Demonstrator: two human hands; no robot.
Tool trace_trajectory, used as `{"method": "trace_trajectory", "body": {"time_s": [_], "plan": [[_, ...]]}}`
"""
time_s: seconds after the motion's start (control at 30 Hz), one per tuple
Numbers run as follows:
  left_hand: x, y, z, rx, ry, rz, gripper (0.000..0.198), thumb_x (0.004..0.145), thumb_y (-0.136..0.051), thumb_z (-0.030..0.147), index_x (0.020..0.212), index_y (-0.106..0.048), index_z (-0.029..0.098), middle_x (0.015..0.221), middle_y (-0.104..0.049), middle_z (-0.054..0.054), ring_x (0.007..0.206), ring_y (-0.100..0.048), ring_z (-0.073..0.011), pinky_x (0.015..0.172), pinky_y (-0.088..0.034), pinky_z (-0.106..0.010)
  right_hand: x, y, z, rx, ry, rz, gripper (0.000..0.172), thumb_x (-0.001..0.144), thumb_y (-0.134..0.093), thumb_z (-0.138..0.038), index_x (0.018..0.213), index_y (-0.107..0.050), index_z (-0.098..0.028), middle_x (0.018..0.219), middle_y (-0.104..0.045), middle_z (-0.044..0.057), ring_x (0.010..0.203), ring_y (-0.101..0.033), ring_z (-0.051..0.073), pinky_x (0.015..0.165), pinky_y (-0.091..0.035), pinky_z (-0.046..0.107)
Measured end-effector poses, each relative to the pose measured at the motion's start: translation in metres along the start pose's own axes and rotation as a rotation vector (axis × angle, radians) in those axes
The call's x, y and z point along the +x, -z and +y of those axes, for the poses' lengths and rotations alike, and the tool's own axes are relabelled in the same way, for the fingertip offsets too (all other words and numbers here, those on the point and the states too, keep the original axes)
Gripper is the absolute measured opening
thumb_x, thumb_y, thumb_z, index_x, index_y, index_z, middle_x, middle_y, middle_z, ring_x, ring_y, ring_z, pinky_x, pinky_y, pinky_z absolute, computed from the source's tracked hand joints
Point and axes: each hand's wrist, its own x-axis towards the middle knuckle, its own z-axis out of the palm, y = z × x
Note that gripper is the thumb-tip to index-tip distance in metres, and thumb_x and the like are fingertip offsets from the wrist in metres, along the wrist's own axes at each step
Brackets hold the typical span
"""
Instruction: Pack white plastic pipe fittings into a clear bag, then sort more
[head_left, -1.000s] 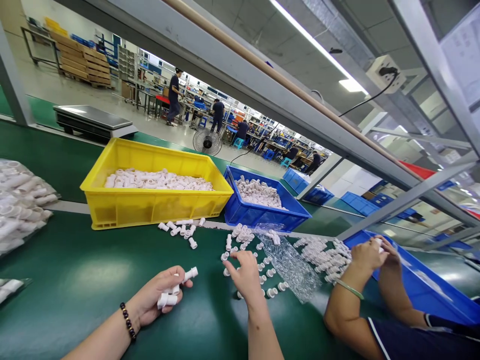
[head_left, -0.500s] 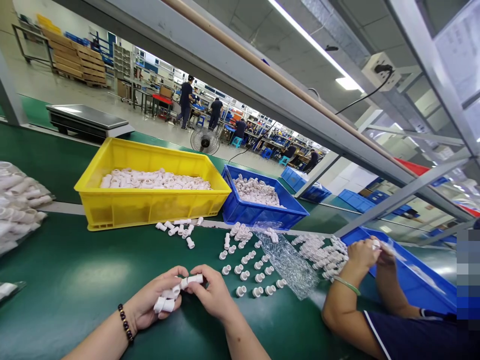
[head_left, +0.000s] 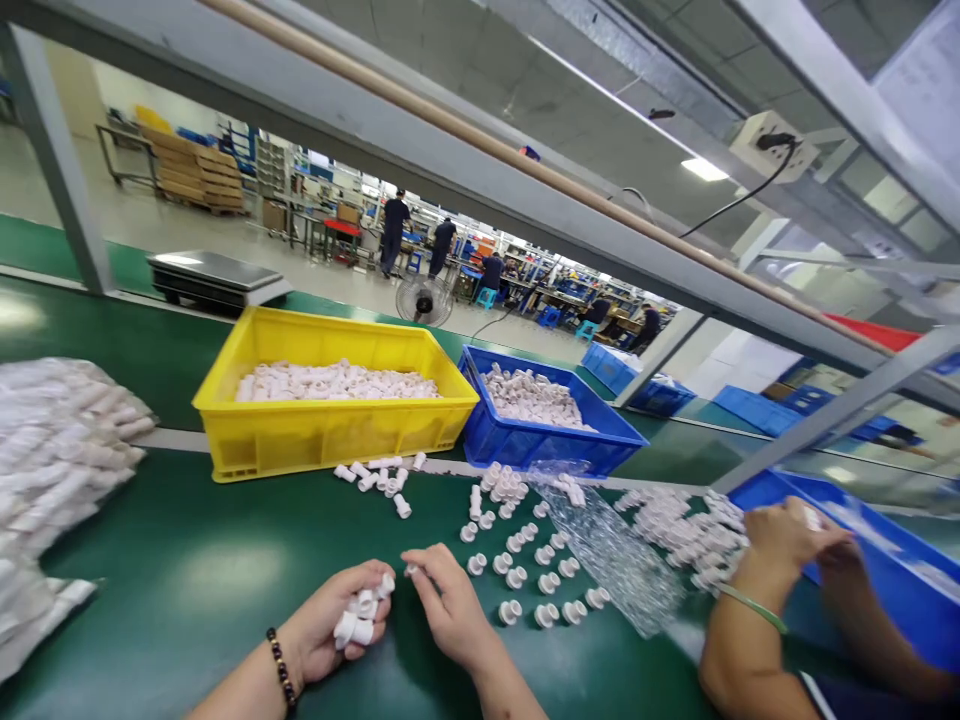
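Observation:
Several white plastic fittings lie in my left hand, its fingers curled round them; a beaded bracelet is on that wrist. Just to its right, my right hand pinches a small white piece, mostly hidden by the fingertips. The hands are apart above the green table. Right of my right hand, short white fittings stand in loose rows. Beyond the hands, a small group of white fittings lies before the yellow bin.
A blue bin of white parts stands beside the yellow one. Bagged fittings are at the left. Clear plastic bags and a white pile lie at right, near another person's hands. Behind stands a scale.
My right hand has moved apart from my left; the white fitting that was between them now sits with the others in my left hand. The view has shifted left.

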Motion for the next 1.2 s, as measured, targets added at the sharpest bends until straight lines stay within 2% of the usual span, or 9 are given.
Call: {"method": "trace_trajectory", "body": {"time_s": [0.1,0.23,0.4,0.6,0.7,0.83,0.93,1.07,1.2], "plan": [[0.005,0.0,0.003,-0.033,-0.003,0.081,0.007,0.072,-0.05,0.023,0.072,-0.052,0.016,0.049,-0.05,0.0,0.034,-0.041,-0.0091,0.027,-0.018,-0.015,0.002,0.0,0.006,-0.03,-0.05,0.029,0.016,0.086,-0.042,-0.02,0.093,-0.056,-0.02,0.087,-0.057,0.003,0.085,-0.052,0.015,0.077,-0.041,0.026],[0.009,0.001,0.009,-0.13,-0.041,0.178,0.009,0.07,-0.051,0.023,0.07,-0.051,0.014,0.052,-0.052,-0.001,0.039,-0.046,-0.0072,0.029,-0.023,-0.012,0.004,-0.004,0.017,-0.052,-0.126,-0.004,0.01,0.083,-0.048,-0.021,0.088,-0.056,-0.02,0.082,-0.057,0.002,0.075,-0.054,0.015,0.07,-0.042,0.026],[0.01,0.0,0.011,-0.189,-0.095,0.267,0.018,0.069,-0.057,0.03,0.076,-0.054,0.014,0.061,-0.058,0.0,0.052,-0.058,-0.0117,0.035,-0.04,-0.016,0.007,-0.004,0.02,-0.056,-0.067,0.035,0.01,0.084,-0.047,-0.024,0.082,-0.056,-0.02,0.082,-0.057,0.002,0.076,-0.055,0.015,0.07,-0.042,0.025],[0.011,0.002,0.008,-0.126,-0.086,0.26,0.016,0.07,-0.056,0.026,0.067,-0.051,0.012,0.055,-0.057,-0.002,0.037,-0.044,-0.0059,0.028,-0.019,-0.012,0.014,0.014,0.02,-0.169,0.002,0.163,0.014,0.087,-0.042,-0.022,0.085,-0.056,-0.02,0.088,-0.056,0.005,0.083,-0.054,0.016,0.075,-0.043,0.025],[0.01,0.003,0.008,-0.092,-0.127,0.237,0.012,0.071,-0.055,0.024,0.071,-0.048,0.015,0.055,-0.057,-0.002,0.039,-0.044,-0.0061,0.031,-0.02,-0.013,0.028,0.039,0.019,-0.304,0.004,0.179,0.014,0.085,-0.041,-0.016,0.087,-0.054,-0.018,0.088,-0.057,0.005,0.082,-0.054,0.015,0.075,-0.042,0.025],[0.006,0.002,0.007,-0.024,-0.172,0.185,0.012,0.069,-0.057,0.018,0.078,-0.048,0.018,0.053,-0.051,0.003,0.04,-0.043,-0.006,0.033,-0.018,-0.014,0.059,0.074,0.021,-0.65,-0.178,0.069,0.017,0.081,-0.043,-0.012,0.089,-0.057,-0.017,0.089,-0.06,0.005,0.086,-0.055,0.015,0.077,-0.04,0.024],[0.004,0.001,0.006,0.043,-0.185,0.152,0.014,0.069,-0.058,0.018,0.081,-0.051,0.018,0.054,-0.05,0.004,0.041,-0.043,-0.0062,0.033,-0.017,-0.015,0.082,0.088,0.03,-0.785,-0.306,-0.026,0.016,0.077,-0.048,-0.011,0.084,-0.062,-0.017,0.088,-0.063,0.006,0.09,-0.056,0.019,0.076,-0.04,0.027],[0.003,-0.001,0.005,0.096,-0.198,0.141,0.017,0.07,-0.06,0.021,0.085,-0.053,0.017,0.056,-0.049,0.004,0.042,-0.043,-0.0061,0.033,-0.02,-0.015,0.103,0.084,0.045,-0.85,-0.427,-0.157,0.011,0.075,-0.055,-0.01,0.08,-0.063,-0.015,0.084,-0.064,0.007,0.084,-0.059,0.02,0.072,-0.043,0.029],[0.003,0.0,0.004,0.121,-0.198,0.143,0.019,0.07,-0.061,0.023,0.086,-0.053,0.017,0.057,-0.049,0.004,0.042,-0.043,-0.006,0.033,-0.022,-0.015,0.113,0.071,0.056,-0.87,-0.511,-0.278,0.015,0.083,-0.055,-0.026,0.089,-0.059,-0.013,0.091,-0.061,0.004,0.085,-0.058,0.015,0.076,-0.047,0.033]]}}
